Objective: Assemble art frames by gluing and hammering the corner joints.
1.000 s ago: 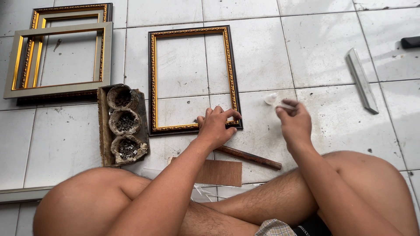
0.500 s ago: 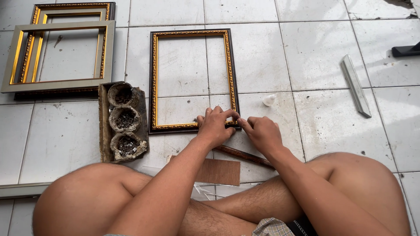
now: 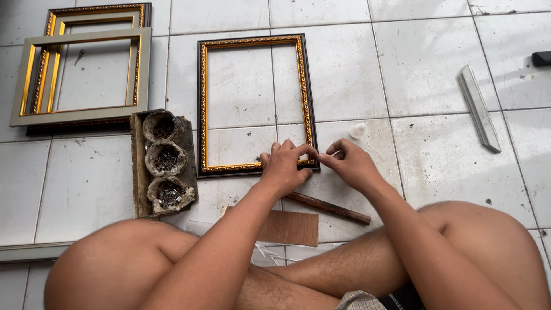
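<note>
Resting on the near right corner of the dark gold-trimmed frame (image 3: 255,103), which lies flat on the tiled floor (image 3: 436,155), the left hand (image 3: 284,166) curls loosely. The right hand (image 3: 353,166) pinches something small beside it; what, I cannot tell.

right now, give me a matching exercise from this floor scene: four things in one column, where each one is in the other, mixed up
Things:
1. dark and gold frame
2. wooden tray of small metal fasteners
3. silver moulding strip
4. brown board

Places:
A. alone on the tiles, far right
B. under both hands at its lower right corner
C. just left of the dark and gold frame
D. nearest the person's legs, below the hands

Pairs: 1-B, 2-C, 3-A, 4-D
</note>
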